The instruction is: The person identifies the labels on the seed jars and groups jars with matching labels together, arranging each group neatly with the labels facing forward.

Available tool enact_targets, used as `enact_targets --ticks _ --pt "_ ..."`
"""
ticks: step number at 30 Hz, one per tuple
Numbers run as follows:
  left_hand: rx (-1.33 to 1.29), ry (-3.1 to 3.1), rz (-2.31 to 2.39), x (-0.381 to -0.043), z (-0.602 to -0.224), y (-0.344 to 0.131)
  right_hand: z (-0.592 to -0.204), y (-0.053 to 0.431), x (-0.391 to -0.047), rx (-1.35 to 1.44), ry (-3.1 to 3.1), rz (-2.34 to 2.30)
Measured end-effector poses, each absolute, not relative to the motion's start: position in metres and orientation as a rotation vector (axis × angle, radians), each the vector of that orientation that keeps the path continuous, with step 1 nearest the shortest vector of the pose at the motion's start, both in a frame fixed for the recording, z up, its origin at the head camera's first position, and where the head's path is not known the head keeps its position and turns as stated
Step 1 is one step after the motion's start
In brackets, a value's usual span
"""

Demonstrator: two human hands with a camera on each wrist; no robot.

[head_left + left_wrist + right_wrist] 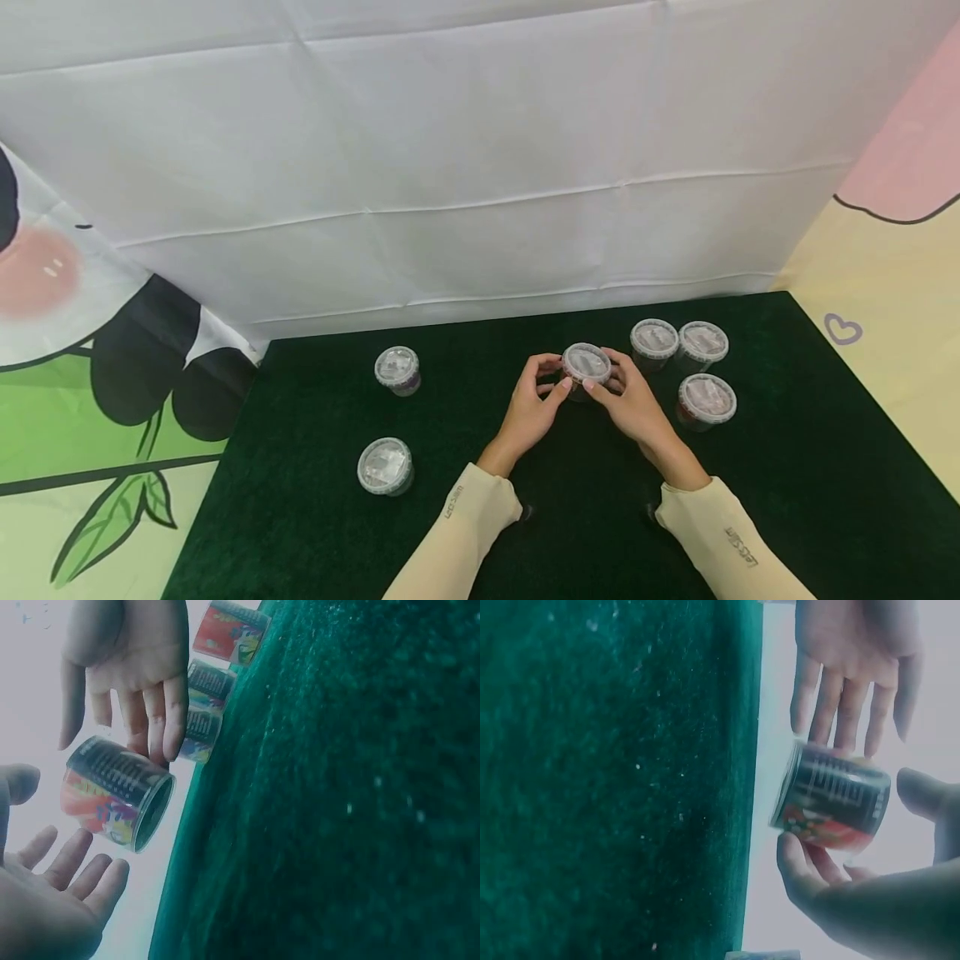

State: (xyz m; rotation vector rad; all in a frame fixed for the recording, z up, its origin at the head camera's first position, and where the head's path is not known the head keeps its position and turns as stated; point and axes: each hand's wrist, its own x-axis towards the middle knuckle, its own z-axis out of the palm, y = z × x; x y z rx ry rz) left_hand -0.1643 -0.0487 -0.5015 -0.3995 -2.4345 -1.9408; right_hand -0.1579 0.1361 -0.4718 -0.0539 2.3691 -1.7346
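A round plastic tub with a clear lid is between my two hands, right of the table's middle. Its dark, red and multicoloured label shows in the left wrist view. My left hand holds it from the left, thumb toward the front. From the right, my right hand holds it, with fingers curled along its side. The tub leans in both wrist views and sits above the green cloth there. Both thumbs are near the front of the lid in the head view.
Beyond my right hand stand three similar lidded tubs: one at the back, one beside it and one nearer. Two more, one far and one near, stand at left. A white curtain hangs behind the green table.
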Motion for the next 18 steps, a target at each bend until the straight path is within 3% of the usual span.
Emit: enact_targets --ticks 18 --pt "-0.469 -2.571 -2.079 -0.155 -0.497 -0.078 -0.473 0.139 -0.148 -0.276 2.113 -1.677"
